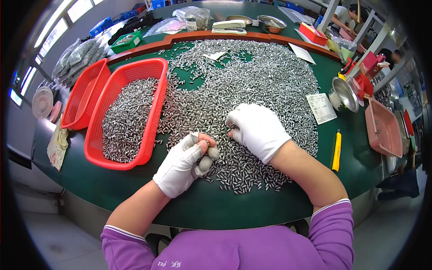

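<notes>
Small shiny metal pieces (270, 81), slim and bullet-shaped, lie in a wide heap over the green table. Over the heap's near left part is my left hand (184, 162), in a white glove with bare fingertips. Its fingers are curled and the thumb presses against the index finger; what sits between them is hidden. My right hand (258, 130), gloved in white, is at the middle of the heap. Its fingers bend down toward the pieces with the thumb close to them, and its grip is covered by the hand. Left of the heap, a red perforated basket (156, 130) holds many similar pieces.
Another red basket (72, 108) adjoins the filled one. A wooden rim (157, 44) bounds the table's far side. At right are a paper slip (321, 108), a yellow cutter knife (336, 150), a metal bowl (345, 93) and a pink basket (382, 128). A co-worker (344, 18) sits far right.
</notes>
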A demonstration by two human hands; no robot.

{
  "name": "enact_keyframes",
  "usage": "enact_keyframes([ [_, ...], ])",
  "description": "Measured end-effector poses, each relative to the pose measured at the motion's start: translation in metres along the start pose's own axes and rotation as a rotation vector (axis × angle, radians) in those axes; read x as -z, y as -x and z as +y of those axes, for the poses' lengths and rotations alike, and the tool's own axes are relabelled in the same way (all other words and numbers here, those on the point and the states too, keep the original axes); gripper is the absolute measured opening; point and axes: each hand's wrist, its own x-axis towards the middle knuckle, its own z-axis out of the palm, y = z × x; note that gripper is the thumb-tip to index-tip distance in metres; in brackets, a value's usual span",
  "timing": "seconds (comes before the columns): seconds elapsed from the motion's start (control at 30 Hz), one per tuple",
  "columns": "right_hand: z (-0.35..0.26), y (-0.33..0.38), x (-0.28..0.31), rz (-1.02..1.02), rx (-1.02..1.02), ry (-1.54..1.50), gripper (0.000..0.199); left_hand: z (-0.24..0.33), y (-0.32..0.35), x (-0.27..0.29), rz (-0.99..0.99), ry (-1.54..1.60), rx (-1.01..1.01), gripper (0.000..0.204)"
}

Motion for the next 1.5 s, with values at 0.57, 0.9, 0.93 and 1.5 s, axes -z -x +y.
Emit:
enact_keyframes([
  [0.57,0.002,0.000,-0.003,0.003,0.033,0.032,0.007,-0.003,-0.004,0.007,-0.074,0.121,-0.009,0.015],
  [0.9,-0.014,-0.002,0.016,0.189,0.235,-0.204,0.010,-0.003,-0.002,0.008,-0.120,0.153,-0.001,0.023],
  [0.93,-0.017,-0.002,0.019,0.187,0.238,-0.204,0.010,-0.003,-0.002,0.007,-0.112,0.147,0.027,0.024],
  [1.5,0.002,-0.002,0.004,-0.046,0.104,-0.116,0.021,0.000,-0.001,0.002,-0.061,0.070,0.029,0.022],
])
